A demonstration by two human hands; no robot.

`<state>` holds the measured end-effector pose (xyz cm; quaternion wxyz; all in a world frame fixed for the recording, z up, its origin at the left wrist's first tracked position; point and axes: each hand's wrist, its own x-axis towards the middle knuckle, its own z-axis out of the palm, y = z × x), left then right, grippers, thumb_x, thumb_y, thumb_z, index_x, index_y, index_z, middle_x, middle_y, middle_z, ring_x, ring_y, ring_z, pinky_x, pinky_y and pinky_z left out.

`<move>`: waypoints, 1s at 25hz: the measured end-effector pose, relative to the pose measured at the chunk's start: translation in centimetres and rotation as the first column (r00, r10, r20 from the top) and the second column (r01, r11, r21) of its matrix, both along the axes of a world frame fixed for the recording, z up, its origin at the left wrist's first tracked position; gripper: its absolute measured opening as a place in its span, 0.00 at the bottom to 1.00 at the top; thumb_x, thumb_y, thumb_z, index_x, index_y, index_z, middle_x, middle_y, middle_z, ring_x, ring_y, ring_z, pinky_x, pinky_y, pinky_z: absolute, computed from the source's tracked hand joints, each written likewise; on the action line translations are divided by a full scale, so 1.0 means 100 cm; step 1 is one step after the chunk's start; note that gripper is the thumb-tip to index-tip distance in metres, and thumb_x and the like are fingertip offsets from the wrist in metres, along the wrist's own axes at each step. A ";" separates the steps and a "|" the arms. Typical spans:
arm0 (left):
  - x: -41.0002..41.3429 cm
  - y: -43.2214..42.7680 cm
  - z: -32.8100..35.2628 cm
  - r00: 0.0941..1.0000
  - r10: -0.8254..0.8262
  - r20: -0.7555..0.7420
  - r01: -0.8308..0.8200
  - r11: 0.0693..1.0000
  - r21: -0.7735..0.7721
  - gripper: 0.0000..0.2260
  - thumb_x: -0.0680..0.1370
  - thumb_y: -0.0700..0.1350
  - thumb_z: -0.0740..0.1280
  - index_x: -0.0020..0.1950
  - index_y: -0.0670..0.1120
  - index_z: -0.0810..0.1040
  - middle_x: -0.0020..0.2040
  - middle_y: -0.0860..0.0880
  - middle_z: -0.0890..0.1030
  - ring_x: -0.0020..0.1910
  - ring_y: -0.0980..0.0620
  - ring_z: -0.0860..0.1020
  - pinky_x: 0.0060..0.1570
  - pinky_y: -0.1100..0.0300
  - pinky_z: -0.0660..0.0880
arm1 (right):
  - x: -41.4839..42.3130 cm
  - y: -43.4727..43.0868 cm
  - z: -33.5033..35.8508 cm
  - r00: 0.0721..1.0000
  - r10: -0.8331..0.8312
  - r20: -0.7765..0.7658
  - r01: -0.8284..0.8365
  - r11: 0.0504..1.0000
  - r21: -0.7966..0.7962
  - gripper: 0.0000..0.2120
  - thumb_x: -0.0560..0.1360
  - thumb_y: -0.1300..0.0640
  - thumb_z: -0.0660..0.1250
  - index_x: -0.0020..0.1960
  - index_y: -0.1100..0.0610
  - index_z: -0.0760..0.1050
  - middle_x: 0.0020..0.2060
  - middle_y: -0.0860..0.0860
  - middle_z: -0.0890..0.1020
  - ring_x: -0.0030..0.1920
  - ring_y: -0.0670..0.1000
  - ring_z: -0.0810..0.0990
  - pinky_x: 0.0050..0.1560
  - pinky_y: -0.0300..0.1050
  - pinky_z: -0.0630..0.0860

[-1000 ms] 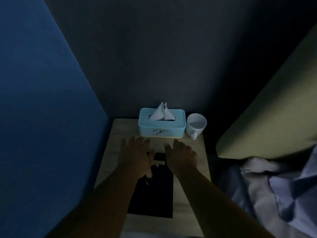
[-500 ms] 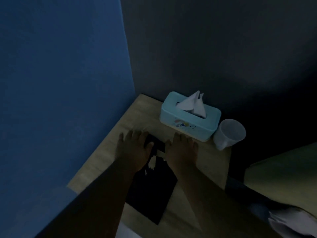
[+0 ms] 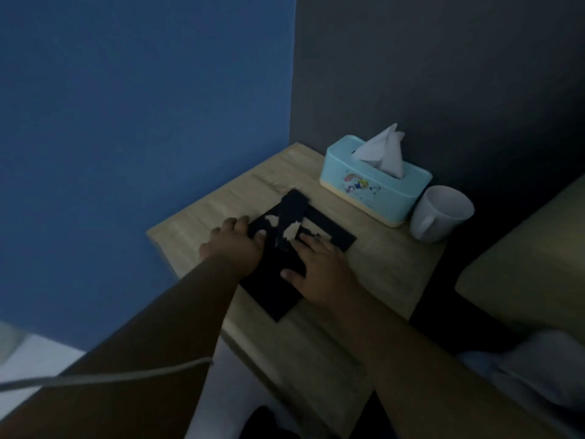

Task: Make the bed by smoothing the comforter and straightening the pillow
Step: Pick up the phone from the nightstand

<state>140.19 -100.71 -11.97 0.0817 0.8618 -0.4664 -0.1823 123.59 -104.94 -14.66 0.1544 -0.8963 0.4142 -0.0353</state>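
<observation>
Since half a second ago the view has swung, so the bedside table now sits further right. The hands, then flat side by side, have parted. The left hand is at the left edge of a black flat thing with its fingers bent and thumb on top; I cannot tell whether it grips. The right hand lies on it with fingers stretched flat. A black strip now slants between the hands. The tissue box and white mug stand touching at the table's far edge. The comforter lies rumpled at the lower right, beside the table and below an olive panel, well apart from both hands. Only a corner shows, so its long axis cannot be told.
</observation>
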 end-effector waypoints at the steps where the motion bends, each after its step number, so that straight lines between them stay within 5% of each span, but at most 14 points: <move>1: -0.001 0.003 0.004 0.999 0.008 -0.034 -0.007 1.000 0.022 0.27 0.79 0.61 0.52 0.76 0.52 0.55 0.75 0.46 0.60 0.71 0.40 0.62 0.65 0.43 0.64 | -0.004 0.004 0.002 0.997 0.065 -0.042 -0.063 0.997 0.045 0.35 0.76 0.37 0.59 0.77 0.50 0.53 0.77 0.50 0.54 0.75 0.53 0.51 0.73 0.50 0.50; 6: 0.006 0.001 0.010 0.995 -0.044 -0.086 0.056 0.989 0.134 0.29 0.79 0.60 0.56 0.76 0.48 0.56 0.73 0.41 0.62 0.69 0.37 0.64 0.66 0.43 0.65 | -0.017 0.002 0.011 0.920 0.293 -0.260 -0.256 0.952 0.167 0.47 0.70 0.30 0.62 0.77 0.47 0.41 0.77 0.47 0.40 0.76 0.51 0.41 0.74 0.50 0.43; 9: 0.013 -0.006 0.006 0.993 -0.038 -0.111 0.058 0.980 0.189 0.28 0.79 0.59 0.54 0.74 0.44 0.60 0.69 0.37 0.65 0.68 0.36 0.65 0.65 0.46 0.65 | -0.021 -0.002 0.006 0.918 0.309 -0.248 -0.279 0.949 0.147 0.49 0.66 0.27 0.62 0.77 0.44 0.42 0.77 0.46 0.41 0.76 0.49 0.42 0.73 0.48 0.42; 12: 0.018 -0.007 0.006 0.995 -0.061 -0.074 0.072 0.986 0.153 0.28 0.79 0.61 0.52 0.72 0.43 0.65 0.67 0.37 0.69 0.65 0.38 0.69 0.64 0.50 0.66 | -0.021 -0.002 0.006 0.920 0.301 -0.252 -0.288 0.953 0.089 0.51 0.60 0.23 0.49 0.77 0.44 0.43 0.77 0.45 0.43 0.76 0.49 0.44 0.74 0.49 0.45; 16: 0.035 -0.008 0.014 0.958 0.068 -0.279 -0.063 0.998 0.027 0.25 0.79 0.59 0.55 0.67 0.42 0.72 0.65 0.41 0.75 0.63 0.42 0.74 0.65 0.51 0.69 | -0.029 -0.003 0.008 0.931 0.316 -0.183 -0.313 0.949 0.045 0.49 0.60 0.21 0.40 0.76 0.43 0.45 0.76 0.42 0.46 0.76 0.47 0.44 0.75 0.48 0.45; 18: 0.045 -0.012 0.025 0.842 0.169 -0.512 -0.260 0.959 -0.110 0.21 0.79 0.54 0.59 0.63 0.40 0.76 0.63 0.40 0.77 0.62 0.41 0.75 0.63 0.50 0.71 | -0.032 -0.004 0.011 0.960 0.280 -0.025 -0.279 0.959 0.047 0.45 0.62 0.20 0.38 0.74 0.41 0.46 0.73 0.39 0.49 0.75 0.44 0.47 0.75 0.46 0.49; 20: 0.048 -0.017 0.038 0.622 0.183 -0.762 -0.485 0.854 -0.190 0.19 0.80 0.53 0.59 0.62 0.40 0.76 0.62 0.42 0.78 0.60 0.43 0.76 0.62 0.52 0.72 | -0.034 -0.007 0.018 0.964 0.198 0.175 -0.213 0.974 0.072 0.42 0.65 0.21 0.41 0.73 0.41 0.52 0.72 0.39 0.55 0.74 0.43 0.53 0.72 0.41 0.52; 23: 0.028 -0.019 0.064 0.314 -0.017 -0.949 -0.661 0.714 -0.231 0.20 0.82 0.54 0.55 0.67 0.43 0.72 0.63 0.45 0.75 0.56 0.47 0.75 0.57 0.53 0.73 | -0.031 -0.006 0.042 0.897 -0.020 0.442 -0.055 0.986 0.156 0.29 0.74 0.31 0.52 0.71 0.42 0.64 0.68 0.41 0.68 0.69 0.42 0.65 0.66 0.38 0.63; 25: 0.011 -0.017 0.076 0.189 -0.175 -0.966 -0.640 0.724 -0.256 0.23 0.82 0.56 0.53 0.75 0.49 0.61 0.71 0.49 0.69 0.60 0.47 0.74 0.56 0.52 0.71 | -0.026 -0.006 0.058 0.790 -0.192 0.582 0.060 0.969 0.238 0.16 0.79 0.45 0.58 0.66 0.45 0.71 0.59 0.41 0.75 0.60 0.41 0.72 0.56 0.31 0.67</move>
